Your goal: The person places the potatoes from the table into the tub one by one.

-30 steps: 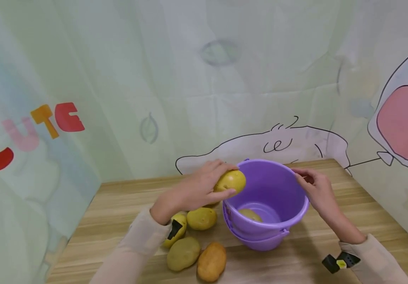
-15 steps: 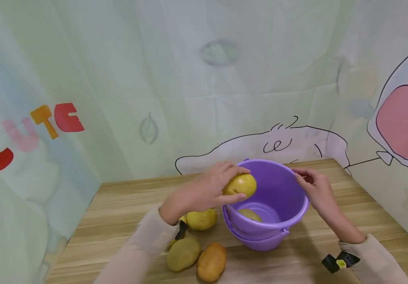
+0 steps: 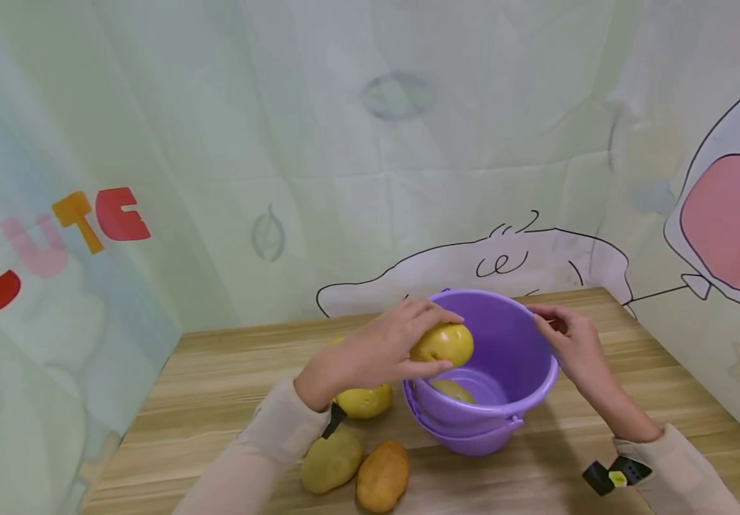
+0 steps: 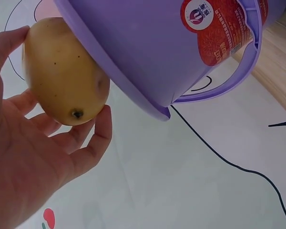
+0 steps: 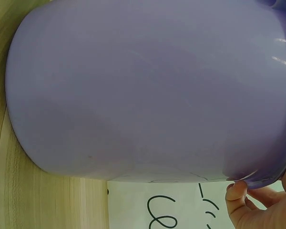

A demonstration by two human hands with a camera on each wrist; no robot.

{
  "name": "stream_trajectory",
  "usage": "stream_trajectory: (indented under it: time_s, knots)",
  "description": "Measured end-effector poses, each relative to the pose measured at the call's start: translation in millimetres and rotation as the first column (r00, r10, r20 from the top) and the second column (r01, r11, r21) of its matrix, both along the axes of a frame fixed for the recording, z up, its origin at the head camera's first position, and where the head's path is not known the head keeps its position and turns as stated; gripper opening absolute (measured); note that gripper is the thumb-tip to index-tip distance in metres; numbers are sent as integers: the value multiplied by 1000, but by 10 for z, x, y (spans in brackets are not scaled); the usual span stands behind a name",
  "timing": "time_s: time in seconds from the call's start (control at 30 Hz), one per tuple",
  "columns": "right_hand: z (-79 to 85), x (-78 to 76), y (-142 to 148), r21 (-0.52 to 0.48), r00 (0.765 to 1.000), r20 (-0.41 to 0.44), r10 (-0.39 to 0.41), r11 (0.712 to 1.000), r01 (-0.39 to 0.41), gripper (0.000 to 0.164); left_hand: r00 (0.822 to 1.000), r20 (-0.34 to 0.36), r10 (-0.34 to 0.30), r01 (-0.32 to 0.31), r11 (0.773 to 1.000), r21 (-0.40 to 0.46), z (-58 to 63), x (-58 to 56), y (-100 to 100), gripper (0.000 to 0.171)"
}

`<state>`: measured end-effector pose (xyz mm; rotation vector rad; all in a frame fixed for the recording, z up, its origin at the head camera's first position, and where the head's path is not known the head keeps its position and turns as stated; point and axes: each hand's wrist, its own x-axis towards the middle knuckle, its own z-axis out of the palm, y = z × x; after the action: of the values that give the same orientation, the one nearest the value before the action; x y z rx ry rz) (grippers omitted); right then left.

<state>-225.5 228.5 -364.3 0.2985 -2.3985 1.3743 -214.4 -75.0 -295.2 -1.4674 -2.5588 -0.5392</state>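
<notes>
My left hand grips a smooth yellow potato, thumb on one side and fingers on the other, just over the left rim of a purple bucket. In the left wrist view that potato shows a dark spot and a dimple, right at the bucket's edge. With thumb and fingertips my right hand pinches the bucket's right rim; the right wrist view shows those fingers at the rim. Another potato lies inside on the bucket's bottom.
Left of the bucket on the wooden table lie a yellow potato, an olive-green one and an orange-brown one. My left forearm hides part of this group. A printed cloth hangs behind the table.
My left hand has moved right and slightly down with the potato, from the bucket's left edge to over its opening. The right hand and the bucket stay in place.
</notes>
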Motion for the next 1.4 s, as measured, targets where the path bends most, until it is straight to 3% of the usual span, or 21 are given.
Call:
stream_trajectory:
  time_s: [0.63,1.2,1.4]
  knots:
    - [-4,3,9,-4,1000,5,0,1000,0,31,998,-20,-60,60,998,-7,-21,-6,92,51]
    - [-12,0,15,-2,1000,-1,-7,1000,7,30,998,-43,-42,39,997,-67,-93,-15,173,53]
    - [-11,-1,9,-8,1000,-3,-2,1000,2,30,999,-20,-37,35,997,-74,-102,-18,181,51]
